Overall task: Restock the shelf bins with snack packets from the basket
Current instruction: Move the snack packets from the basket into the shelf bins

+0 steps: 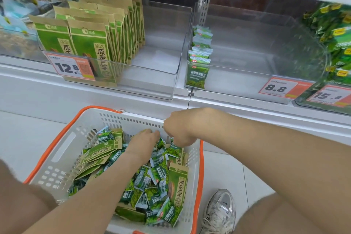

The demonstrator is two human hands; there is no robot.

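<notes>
The right hand (180, 129) hangs over the far right corner of the basket (62, 150) with its fingers curled downward. A small green packet (175, 149) sits directly beneath them, but whether the hand pinches it cannot be told. The left hand (142, 142) lies palm down on the heap inside the basket, its fingertips dipping out of sight among the packets by the far wall, so its grip cannot be read either. The white basket with orange rim stands on the floor below the shelf, holding a loose pile of small green snack packets (152, 192) mixed with larger kraft-and-green pouches (177, 182). Above, the left clear bin (157, 81) carries upright rows of the same pouches (89, 43) on its left side, behind a price tag (70, 67) reading 12.8. The right clear bin (247, 74) has one upright row of small green packets (199, 59) against its left wall, and a tag (277, 87) reading 8.8. A pale sneaker (220, 213) stands just beside the basket's right side.
</notes>
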